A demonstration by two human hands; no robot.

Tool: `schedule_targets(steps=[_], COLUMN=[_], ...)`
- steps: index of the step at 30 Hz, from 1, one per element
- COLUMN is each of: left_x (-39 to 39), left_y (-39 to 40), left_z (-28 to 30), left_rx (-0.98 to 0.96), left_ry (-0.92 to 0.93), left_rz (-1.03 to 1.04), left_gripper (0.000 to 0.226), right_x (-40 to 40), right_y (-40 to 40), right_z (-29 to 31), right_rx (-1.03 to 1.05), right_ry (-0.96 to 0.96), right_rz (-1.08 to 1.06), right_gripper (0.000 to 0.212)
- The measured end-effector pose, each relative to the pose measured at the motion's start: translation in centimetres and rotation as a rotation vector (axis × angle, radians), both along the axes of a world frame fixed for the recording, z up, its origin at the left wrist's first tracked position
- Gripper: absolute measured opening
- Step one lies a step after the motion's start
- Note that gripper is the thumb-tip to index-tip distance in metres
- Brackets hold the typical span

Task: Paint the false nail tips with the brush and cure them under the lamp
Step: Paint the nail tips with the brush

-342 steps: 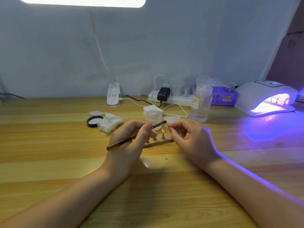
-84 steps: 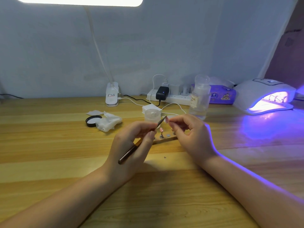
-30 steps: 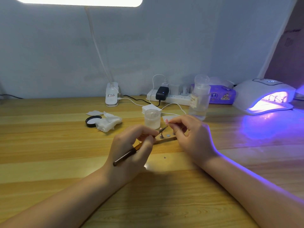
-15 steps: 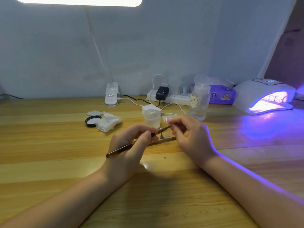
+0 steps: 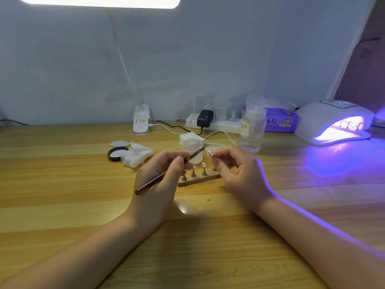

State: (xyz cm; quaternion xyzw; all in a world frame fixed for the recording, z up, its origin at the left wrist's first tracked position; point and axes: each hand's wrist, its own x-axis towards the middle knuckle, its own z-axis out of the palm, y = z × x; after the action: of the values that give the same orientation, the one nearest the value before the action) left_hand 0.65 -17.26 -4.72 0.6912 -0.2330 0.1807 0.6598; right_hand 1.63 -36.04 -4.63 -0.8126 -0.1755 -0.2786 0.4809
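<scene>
My left hand (image 5: 158, 184) grips a thin brown brush (image 5: 166, 174), its dark bristle end raised toward the right and a small gap short of a pink false nail tip (image 5: 210, 152). My right hand (image 5: 237, 174) pinches that tip, held up on its small stand. Below my hands a wooden holder strip (image 5: 200, 180) lies on the desk with several small stands; two of them carry pink tips (image 5: 203, 164). The white curing lamp (image 5: 333, 122) glows violet at the far right, with stands inside.
A small clear jar (image 5: 192, 147) stands just behind my hands. A black lid (image 5: 116, 153) and crumpled wipes (image 5: 136, 156) lie to the left. A clear bottle (image 5: 252, 126), power strip (image 5: 216, 122), purple tissue pack (image 5: 279, 122) and desk-lamp clamp (image 5: 141, 122) line the back.
The brush has lifted a little and its bristles have drawn slightly back from the nail tip. My right hand keeps the tip in nearly the same place.
</scene>
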Motion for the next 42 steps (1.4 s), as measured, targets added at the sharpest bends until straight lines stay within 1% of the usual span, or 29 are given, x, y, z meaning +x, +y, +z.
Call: schedule_targets(steps=[4,10,15,17,20,22,25,29,31,34,38,42], left_x=[-0.1,-0.3,-0.8,-0.8,-0.4,0.0,0.4,0.4,0.2,0.0,-0.1,-0.1], left_y=[0.0,-0.2,-0.1,-0.3,-0.3,-0.2,0.0,-0.1,-0.3,-0.4,-0.5,-0.5], left_z=[0.1,0.2,0.3,0.4,0.4,0.3,0.1,-0.2,-0.2,-0.2,-0.4,-0.3], left_rx=[0.003,0.031,0.008,-0.001,-0.002,0.007,0.013,0.046,0.076,0.114,0.132,0.130], left_ry=[-0.024,-0.027,-0.025,-0.041,-0.044,-0.003,0.067,0.122,0.117,0.094,0.080,0.098], left_rz=[-0.006,-0.066,-0.110,-0.056,0.082,0.140,0.175,0.177,0.167,0.143,0.137,0.160], left_gripper=[0.022,0.020,0.025,0.024,0.022,0.018,0.019,0.020,0.019,0.016,0.007,0.013], right_x=[-0.1,-0.1,-0.1,-0.1,-0.1,0.0,0.4,0.9,1.0,1.3,1.3,1.3], right_y=[-0.1,-0.1,-0.1,-0.1,0.0,0.0,0.0,-0.1,-0.3,-0.3,-0.3,-0.5], right_z=[0.1,0.1,0.0,0.1,0.1,0.0,-0.3,-0.8,-1.0,-1.1,-0.9,-0.8], right_rx=[0.057,0.051,0.071,0.084,0.143,0.169,0.164,0.058,-0.025,-0.092,-0.187,-0.340], right_ry=[0.030,0.013,0.039,0.056,0.076,0.101,0.155,0.192,0.182,0.205,0.261,0.317], right_rz=[0.006,0.001,-0.005,-0.009,-0.020,-0.029,-0.038,-0.097,-0.155,-0.238,-0.284,-0.313], right_gripper=[0.012,0.012,0.017,0.015,0.015,0.014,0.012,0.008,0.011,0.016,0.015,0.021])
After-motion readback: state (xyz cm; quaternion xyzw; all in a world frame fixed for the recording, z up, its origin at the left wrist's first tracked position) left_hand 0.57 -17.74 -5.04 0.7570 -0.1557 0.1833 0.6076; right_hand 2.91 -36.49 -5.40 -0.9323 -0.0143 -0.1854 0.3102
